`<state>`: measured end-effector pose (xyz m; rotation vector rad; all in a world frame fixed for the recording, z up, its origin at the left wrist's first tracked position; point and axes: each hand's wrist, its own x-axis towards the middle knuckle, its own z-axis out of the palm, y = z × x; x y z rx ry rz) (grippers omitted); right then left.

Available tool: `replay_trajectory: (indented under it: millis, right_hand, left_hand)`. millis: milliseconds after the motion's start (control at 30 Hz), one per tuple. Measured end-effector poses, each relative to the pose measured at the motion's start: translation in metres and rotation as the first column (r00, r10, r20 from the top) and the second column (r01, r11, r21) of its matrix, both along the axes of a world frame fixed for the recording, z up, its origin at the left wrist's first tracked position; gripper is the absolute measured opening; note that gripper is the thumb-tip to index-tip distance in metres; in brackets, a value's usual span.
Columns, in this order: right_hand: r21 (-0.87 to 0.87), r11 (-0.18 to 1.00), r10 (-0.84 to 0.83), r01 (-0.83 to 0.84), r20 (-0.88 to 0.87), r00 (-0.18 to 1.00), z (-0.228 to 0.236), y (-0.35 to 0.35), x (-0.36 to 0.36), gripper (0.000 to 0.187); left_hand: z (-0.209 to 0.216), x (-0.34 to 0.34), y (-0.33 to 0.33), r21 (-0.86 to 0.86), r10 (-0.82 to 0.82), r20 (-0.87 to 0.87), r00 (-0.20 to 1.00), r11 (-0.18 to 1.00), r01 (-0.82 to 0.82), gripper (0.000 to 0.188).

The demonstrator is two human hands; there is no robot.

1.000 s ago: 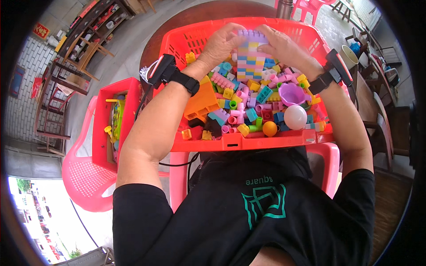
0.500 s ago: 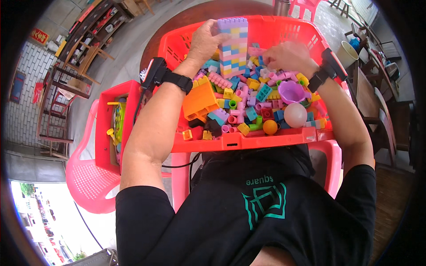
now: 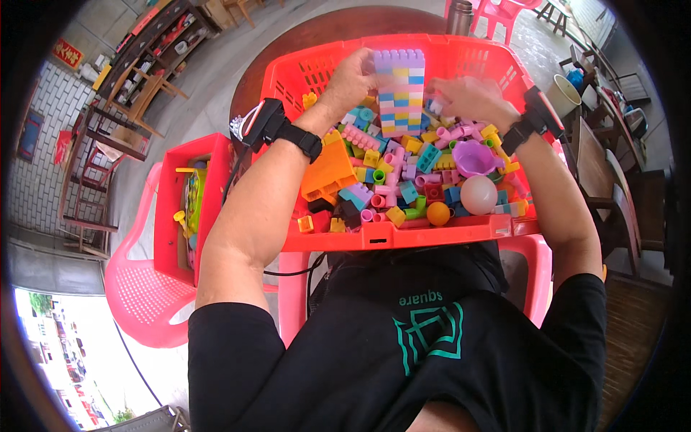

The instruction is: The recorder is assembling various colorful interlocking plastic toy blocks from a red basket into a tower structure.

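Observation:
A tall tower of stacked toy bricks (image 3: 400, 93) in purple, white, pink, yellow and blue stands upright among the loose pieces. My left hand (image 3: 350, 83) grips its upper left side, fingers partly hidden behind it. To the right of the tower is my right hand (image 3: 469, 99), its fingers smeared by motion; whether they hold a piece cannot be made out. Both are over a red plastic basket (image 3: 439, 235) full of loose toy bricks. Among these lie an orange block piece (image 3: 330, 169), a purple toy cup (image 3: 473, 158), a whitish ball (image 3: 479, 195) and a small orange ball (image 3: 437, 213).
The basket rests partly on a round brown table (image 3: 248, 79). At my left a red box (image 3: 188, 209) of toys sits on a pink plastic chair (image 3: 147, 288). A metal flask (image 3: 459, 17) stands behind the basket; dark wooden furniture (image 3: 601, 155) is at the right.
The tower has shifted to the right and slightly down in the picture, with my left hand still on it. My right hand stays beside it, blurred in both frames.

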<state>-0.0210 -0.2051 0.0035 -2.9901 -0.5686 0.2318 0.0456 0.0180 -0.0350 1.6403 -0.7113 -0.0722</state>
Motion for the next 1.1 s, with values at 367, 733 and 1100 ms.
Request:
replay_trajectory:
  millis: [367,733,1100]
  right_hand:
    - [0.512,0.85,-0.084,-0.123,0.363,0.928,0.001,-0.041,0.042,0.028]
    - [0.189,0.979,-0.006,-0.069,0.368,0.93,-0.021,-0.068,0.051,0.028]
    - [0.064,0.982,0.151,-0.18,0.314,0.937,-0.042,-0.046,0.035,0.021]
  left_hand:
    - [0.004,-0.005,-0.004,0.031,-0.096,-0.057,0.994,0.995,0.098,0.033]
    - [-0.003,-0.006,-0.007,0.192,-0.102,-0.105,0.989,0.974,0.121,0.042]
    - [0.012,0.001,0.001,0.063,0.038,0.077,0.996,0.997,-0.043,0.033]
